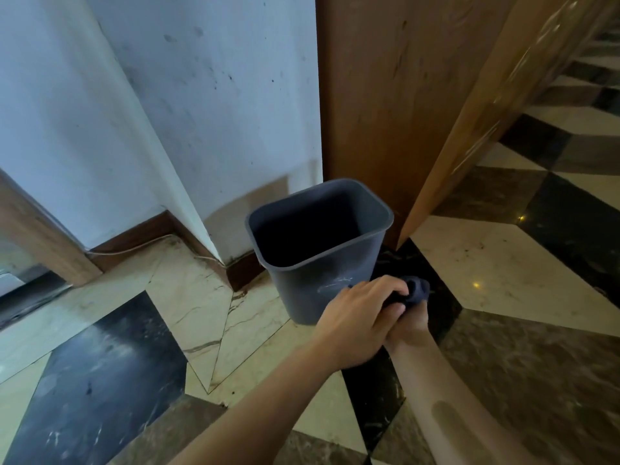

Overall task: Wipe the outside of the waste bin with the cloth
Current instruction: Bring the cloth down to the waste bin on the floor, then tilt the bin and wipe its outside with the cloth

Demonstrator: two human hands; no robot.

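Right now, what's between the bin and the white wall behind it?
In the head view, only a bare strip of marble floor and the dark wooden skirting separate the bin from the wall; nothing else stands there.

Both bare forearms reach in from 6 o'clock and meet at mid-frame. The left hand (357,317) lies on top, back up, fingers curled toward 3 o'clock around a bunched cloth (416,292). The right hand (411,322) sits just beneath it, mostly hidden, thumb pressed to the cloth; its grip cannot be made out fully.
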